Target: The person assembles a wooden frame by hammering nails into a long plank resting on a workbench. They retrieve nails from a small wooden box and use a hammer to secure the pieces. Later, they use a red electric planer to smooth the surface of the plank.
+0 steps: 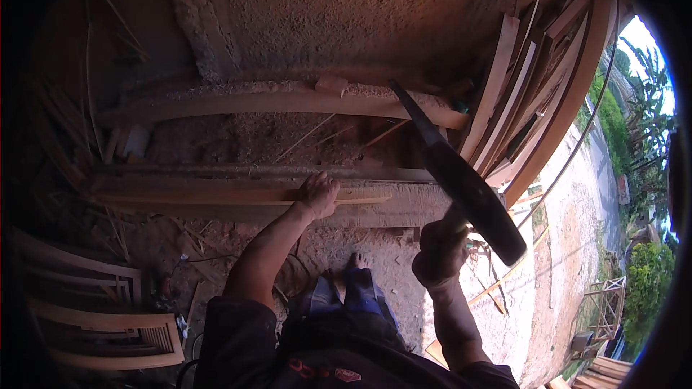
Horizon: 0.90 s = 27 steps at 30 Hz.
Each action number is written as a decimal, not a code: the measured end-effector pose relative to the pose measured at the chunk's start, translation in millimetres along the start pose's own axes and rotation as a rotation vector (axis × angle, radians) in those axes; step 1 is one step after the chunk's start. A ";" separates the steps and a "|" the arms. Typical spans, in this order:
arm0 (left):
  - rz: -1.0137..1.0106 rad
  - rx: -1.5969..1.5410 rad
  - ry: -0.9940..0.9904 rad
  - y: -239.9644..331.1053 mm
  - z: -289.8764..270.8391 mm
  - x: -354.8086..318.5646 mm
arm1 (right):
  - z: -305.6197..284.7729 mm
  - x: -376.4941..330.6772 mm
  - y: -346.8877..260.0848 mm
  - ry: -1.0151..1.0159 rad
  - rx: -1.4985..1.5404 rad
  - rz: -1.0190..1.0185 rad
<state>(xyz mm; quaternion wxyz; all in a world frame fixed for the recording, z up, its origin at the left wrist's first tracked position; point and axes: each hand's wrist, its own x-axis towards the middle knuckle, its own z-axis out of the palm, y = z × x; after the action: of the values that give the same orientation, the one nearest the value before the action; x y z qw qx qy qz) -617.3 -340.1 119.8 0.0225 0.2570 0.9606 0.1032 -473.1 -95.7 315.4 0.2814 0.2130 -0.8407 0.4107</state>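
My right hand [441,248] grips a hammer [472,191] and holds it raised above the right end of the bench. Its dark head has a blunt face on the near side and tapers to a narrow end on the far side. The handle is mostly hidden by my fist. On the bench's thick wooden plank [422,207] lies a thin, light wooden strip [364,197], running left to right. My left hand [318,196] is closed over this strip, pressing it against the plank. The hammer touches neither the strip nor the plank.
Beyond the bench lies a thick beam [252,104] with a small wood block [331,86] on it, before a rough wall [310,21]. Long boards [497,86] lean at the right. Slatted wooden frames [108,359] stand at lower left. Shavings and scraps litter the ground.
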 end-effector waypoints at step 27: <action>0.017 -0.042 -0.037 18.9 -2.3 23.4 | 1.5 -35.7 52.0 -0.247 -0.099 0.076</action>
<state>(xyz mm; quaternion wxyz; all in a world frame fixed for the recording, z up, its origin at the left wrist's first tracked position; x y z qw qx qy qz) -628.5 -312.9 126.2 0.0448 0.2666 0.9554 0.1189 -477.4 -62.6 261.8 0.1703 0.2158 -0.8956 0.3498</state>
